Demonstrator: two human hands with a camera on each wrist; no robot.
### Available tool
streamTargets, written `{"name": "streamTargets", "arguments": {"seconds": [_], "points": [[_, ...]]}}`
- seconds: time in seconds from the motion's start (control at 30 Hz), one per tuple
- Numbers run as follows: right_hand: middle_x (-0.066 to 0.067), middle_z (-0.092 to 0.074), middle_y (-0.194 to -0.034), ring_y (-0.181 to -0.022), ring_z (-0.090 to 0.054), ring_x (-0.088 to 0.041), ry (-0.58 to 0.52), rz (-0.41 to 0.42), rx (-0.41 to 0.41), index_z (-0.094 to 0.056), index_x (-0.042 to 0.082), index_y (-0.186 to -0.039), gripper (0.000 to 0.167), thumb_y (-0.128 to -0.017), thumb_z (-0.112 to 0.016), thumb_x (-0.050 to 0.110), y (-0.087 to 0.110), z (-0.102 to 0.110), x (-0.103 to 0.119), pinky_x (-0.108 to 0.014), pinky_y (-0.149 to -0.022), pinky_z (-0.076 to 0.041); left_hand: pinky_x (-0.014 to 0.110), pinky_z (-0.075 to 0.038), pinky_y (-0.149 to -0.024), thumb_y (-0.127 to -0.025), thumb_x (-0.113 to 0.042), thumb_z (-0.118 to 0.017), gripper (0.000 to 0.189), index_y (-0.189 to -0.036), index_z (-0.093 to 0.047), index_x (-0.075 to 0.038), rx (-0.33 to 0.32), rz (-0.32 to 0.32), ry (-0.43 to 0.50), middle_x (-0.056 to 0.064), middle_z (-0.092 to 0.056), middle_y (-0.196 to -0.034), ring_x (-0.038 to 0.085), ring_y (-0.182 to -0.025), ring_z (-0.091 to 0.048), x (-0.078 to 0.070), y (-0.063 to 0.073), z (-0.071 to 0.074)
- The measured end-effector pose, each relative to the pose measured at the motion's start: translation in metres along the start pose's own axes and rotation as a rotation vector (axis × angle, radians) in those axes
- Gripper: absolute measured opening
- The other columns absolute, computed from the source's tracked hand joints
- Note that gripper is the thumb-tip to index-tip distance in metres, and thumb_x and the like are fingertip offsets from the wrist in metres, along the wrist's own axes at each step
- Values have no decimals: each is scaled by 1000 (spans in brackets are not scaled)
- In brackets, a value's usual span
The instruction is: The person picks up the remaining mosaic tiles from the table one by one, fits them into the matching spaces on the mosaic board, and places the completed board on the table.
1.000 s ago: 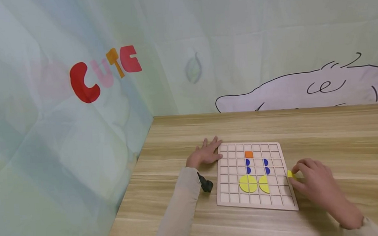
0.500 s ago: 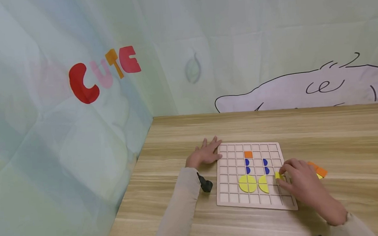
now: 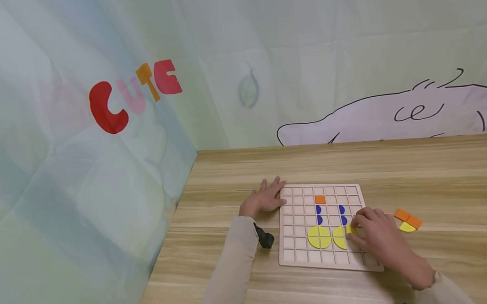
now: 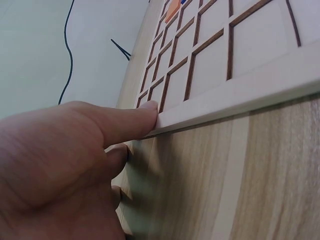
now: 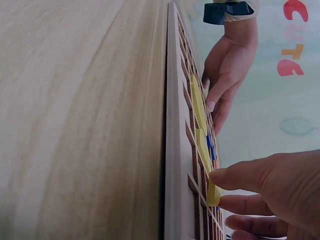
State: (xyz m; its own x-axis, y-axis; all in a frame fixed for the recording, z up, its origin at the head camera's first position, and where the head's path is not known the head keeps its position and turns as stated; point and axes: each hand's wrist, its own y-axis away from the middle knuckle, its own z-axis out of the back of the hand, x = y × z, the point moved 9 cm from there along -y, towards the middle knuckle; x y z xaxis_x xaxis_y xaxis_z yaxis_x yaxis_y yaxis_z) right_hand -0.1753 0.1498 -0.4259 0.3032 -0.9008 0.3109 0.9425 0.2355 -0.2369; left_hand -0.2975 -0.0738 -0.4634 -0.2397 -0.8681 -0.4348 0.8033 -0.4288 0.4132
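Note:
A pale wooden grid board [image 3: 296, 255] lies on the table. My left hand [image 3: 263, 199] rests at its far left corner, fingers spread; in the left wrist view the thumb [image 4: 132, 122] touches the board's edge. My right hand [image 3: 382, 234] pinches a yellow quarter-circle tile [image 5: 214, 194] between thumb and fingers, over the cells beside a yellow half circle [image 3: 340, 238]. Left of that lies a full yellow circle [image 3: 314, 242] of quarter tiles. Farther up the board are an orange square tile [image 3: 320, 199] and two pairs of small blue half-round tiles [image 3: 318, 209].
Right of the board, beyond my right hand, two orange square tiles [image 3: 414, 222] and a yellow quarter tile [image 3: 407, 227] lie on the wooden table [image 3: 244, 165]. A fabric backdrop [image 3: 231, 79] with printed letters rises behind and to the left.
My right hand has moved left from beside the board to over its grid, carrying the yellow quarter-circle tile. Loose tiles at the right have come into view. The left hand stays put.

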Motion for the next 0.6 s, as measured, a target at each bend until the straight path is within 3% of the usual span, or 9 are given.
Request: {"name": "streamTargets", "arguments": {"seconds": [0.33,0.6], "points": [[-9,-62,-98,-93,-55,-31,12,9,-1,-71,12,-81,17,-74,-82,23,0,-1,4,-45,-72,-40,62,1,-115,-101,-37,-43,62,-155,-14,-26,-2,-9,0,-2,3,-163,33,-148,11,-1,1,1],[-9,-64,-96,-90,-55,-30,15,58,-29,-72,9,-85,14,-73,-77,2,2,3,11,-47,-74,-44,62,1,-115,-101,-38,-43,62,-155,-14,-25,-3,-8,-1,-2,3,-163,34,-148,10,0,1,1]]}}
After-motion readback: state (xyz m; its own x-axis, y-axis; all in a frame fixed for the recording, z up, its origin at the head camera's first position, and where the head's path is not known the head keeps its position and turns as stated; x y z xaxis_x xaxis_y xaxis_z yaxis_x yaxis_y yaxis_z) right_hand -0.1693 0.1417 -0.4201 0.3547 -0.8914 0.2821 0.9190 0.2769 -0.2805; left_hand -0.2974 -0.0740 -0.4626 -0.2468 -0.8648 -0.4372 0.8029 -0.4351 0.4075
